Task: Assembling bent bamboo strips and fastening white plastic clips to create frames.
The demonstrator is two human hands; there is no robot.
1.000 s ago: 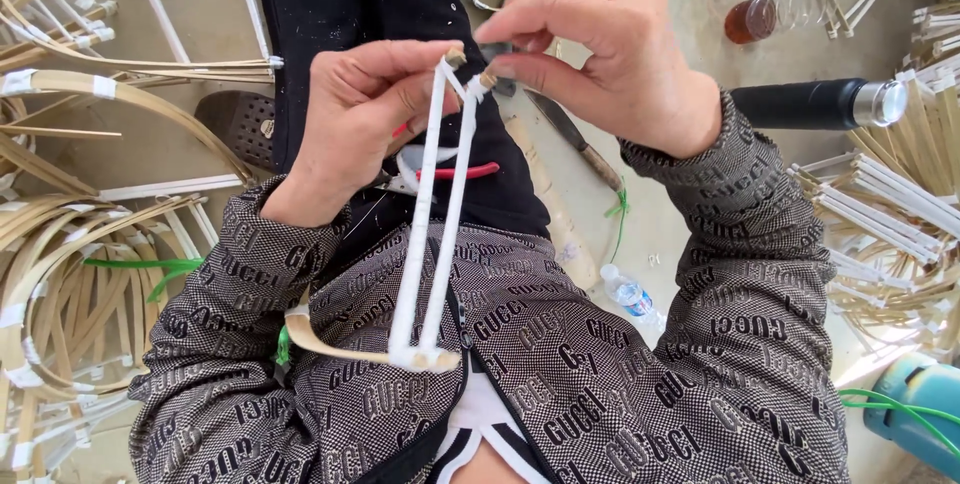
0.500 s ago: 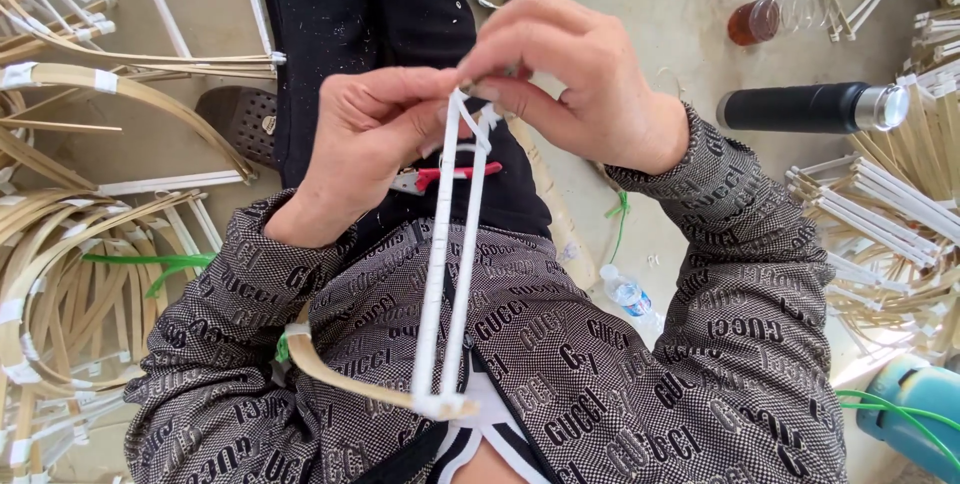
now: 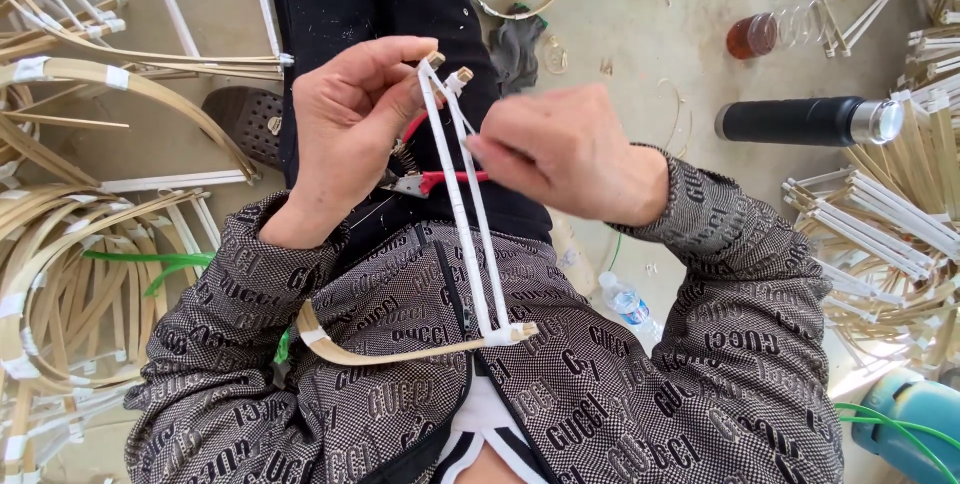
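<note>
- The left hand (image 3: pixel 345 129) was pinched shut on the tips of two white-wrapped sticks (image 3: pixel 463 209).
- The right hand (image 3: pixel 565 154) was closed on their middle.
- Wrapping was judged nearly complete; red-handled pliers (image 3: pixel 420 179) lay behind the sticks.

Two slim bamboo sticks wrapped in white tape (image 3: pixel 468 214) run side by side from the far tips down toward the near end — close together, slightly splayed at the top, where bare tan ends poke out of the wrapping. At the near end they meet a curved, unwrapped bamboo strip (image 3: pixel 400 349), bound to it with a knot of white tape; the strip bends away to the left over the lap. The pair stands tilted, tops leaning left. Red-handled pliers (image 3: pixel 425 182) lie just behind the sticks — jaws pointing left, spring showing.
</note>
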